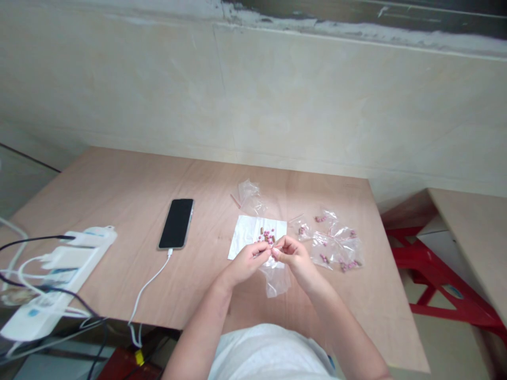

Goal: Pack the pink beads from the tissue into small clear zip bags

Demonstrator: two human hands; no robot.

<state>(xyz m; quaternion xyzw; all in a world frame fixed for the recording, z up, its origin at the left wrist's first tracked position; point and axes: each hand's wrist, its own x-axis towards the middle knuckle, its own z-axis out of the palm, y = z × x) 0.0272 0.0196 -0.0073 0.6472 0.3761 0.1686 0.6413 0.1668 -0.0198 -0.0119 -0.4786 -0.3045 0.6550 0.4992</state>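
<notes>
Both my hands meet over a white sheet (241, 232) on the wooden table. My left hand (252, 258) is closed in a pinch, and my right hand (292, 252) pinches close against it. Whatever sits between the fingertips is too small to make out. Just beyond the fingers lies a small heap of pink and brownish pills (268, 236), some of which look like capsules. Under the hands a clear plastic bag (276, 282) hangs over the sheet's near edge. To the right, several clear bags (336, 237) hold small portions of similar pieces.
Behind the sheet lies a crumpled clear bag (250, 195). A phone (176, 224) with a white charging cable (148, 287) rests to the left. A power strip (59, 285) with tangled cords occupies the table's left edge. Beyond the right edge stands a red stool (439, 279).
</notes>
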